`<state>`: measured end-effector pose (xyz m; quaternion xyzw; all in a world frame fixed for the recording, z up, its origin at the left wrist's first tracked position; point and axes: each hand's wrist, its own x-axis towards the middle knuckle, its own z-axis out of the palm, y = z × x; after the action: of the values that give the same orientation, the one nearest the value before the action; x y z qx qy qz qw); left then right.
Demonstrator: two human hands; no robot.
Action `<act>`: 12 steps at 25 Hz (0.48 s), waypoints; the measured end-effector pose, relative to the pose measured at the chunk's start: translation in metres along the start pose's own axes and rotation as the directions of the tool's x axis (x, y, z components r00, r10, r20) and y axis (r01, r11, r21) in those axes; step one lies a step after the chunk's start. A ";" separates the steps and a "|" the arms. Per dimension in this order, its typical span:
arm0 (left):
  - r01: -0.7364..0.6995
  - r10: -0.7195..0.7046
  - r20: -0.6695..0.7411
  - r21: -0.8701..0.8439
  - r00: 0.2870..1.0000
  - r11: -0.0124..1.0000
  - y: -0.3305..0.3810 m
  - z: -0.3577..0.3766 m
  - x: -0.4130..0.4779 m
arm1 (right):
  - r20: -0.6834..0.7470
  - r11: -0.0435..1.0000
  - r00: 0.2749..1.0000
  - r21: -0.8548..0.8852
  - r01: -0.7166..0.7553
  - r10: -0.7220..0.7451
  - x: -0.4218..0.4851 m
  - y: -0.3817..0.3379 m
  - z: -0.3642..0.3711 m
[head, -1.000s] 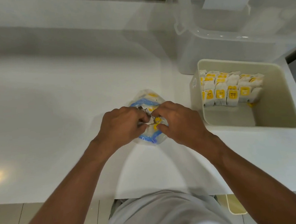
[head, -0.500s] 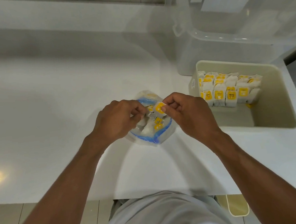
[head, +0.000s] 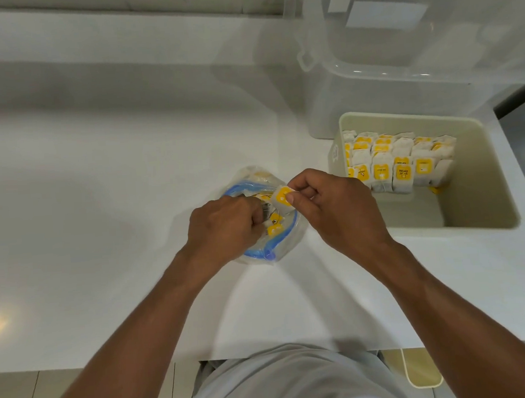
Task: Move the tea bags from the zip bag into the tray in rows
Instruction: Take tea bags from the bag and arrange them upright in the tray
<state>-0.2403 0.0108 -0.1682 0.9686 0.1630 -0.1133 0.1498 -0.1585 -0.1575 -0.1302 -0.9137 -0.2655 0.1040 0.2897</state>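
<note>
A clear zip bag [head: 255, 180] with a blue zip strip lies on the white counter, holding several white tea bags with yellow tags. My right hand [head: 333, 209] pinches one tea bag [head: 282, 199] just above the bag's mouth. My left hand [head: 223, 229] has its curled fingers inside the mouth of the zip bag among the tea bags; what they hold is hidden. To the right stands a cream tray [head: 480, 140] with several tea bags standing in rows [head: 398, 161] along its far side.
A large clear plastic storage box [head: 415, 48] stands behind the tray. The counter's front edge runs close to my body. A cream lid or container [head: 422, 368] sits on the floor below the counter.
My right hand has lifted one tea bag out of the zip bag and up to its mouth. My left hand stays at the bag's opening.
</note>
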 end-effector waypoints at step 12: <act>0.014 -0.040 -0.033 -0.572 0.999 0.820 -0.017 -0.050 -0.002 | 0.029 0.999 0.999 0.039 -0.024 0.023 0.003 -0.006 -0.001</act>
<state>-0.2395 0.0415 -0.1256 0.8790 0.2063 -0.0400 0.4281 -0.1586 -0.1518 -0.1259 -0.9093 -0.2568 0.1254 0.3024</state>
